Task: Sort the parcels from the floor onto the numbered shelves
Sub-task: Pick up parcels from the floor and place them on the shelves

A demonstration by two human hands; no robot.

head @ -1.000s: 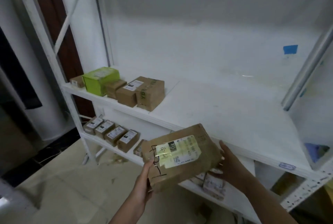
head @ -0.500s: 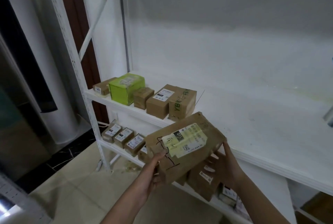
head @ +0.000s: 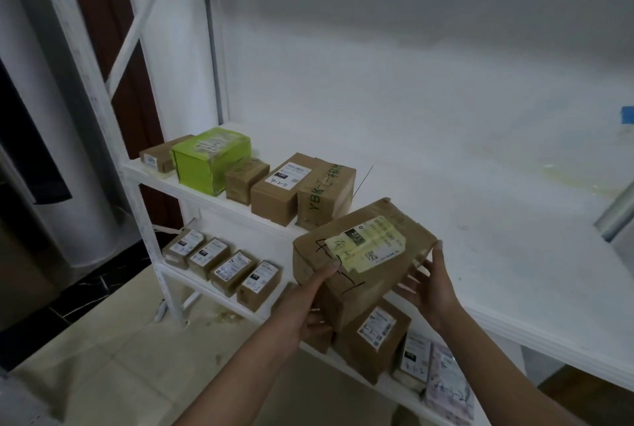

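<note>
I hold a brown cardboard parcel (head: 363, 254) with a yellowish label and black marker writing, tilted, just in front of the upper white shelf (head: 514, 274). My left hand (head: 308, 302) grips its near left corner, thumb on top. My right hand (head: 429, 285) supports its right end with spread fingers. The parcel hangs over the shelf's front edge, right of a row of boxes: a green box (head: 211, 164), a labelled brown box (head: 278, 192) and a taped brown box (head: 326, 195).
The lower shelf (head: 206, 283) carries a row of small labelled parcels (head: 233, 267) and, under my hands, a larger brown parcel (head: 374, 340) and flat packets (head: 446, 381). A white rack post (head: 103, 123) stands left. Beige floor tiles (head: 103, 357) lie below.
The view has shifted left and closer to the shelf. The parcel has risen and moved toward the shelf edge beside the taped box, and my right hand's fingers have spread.
</note>
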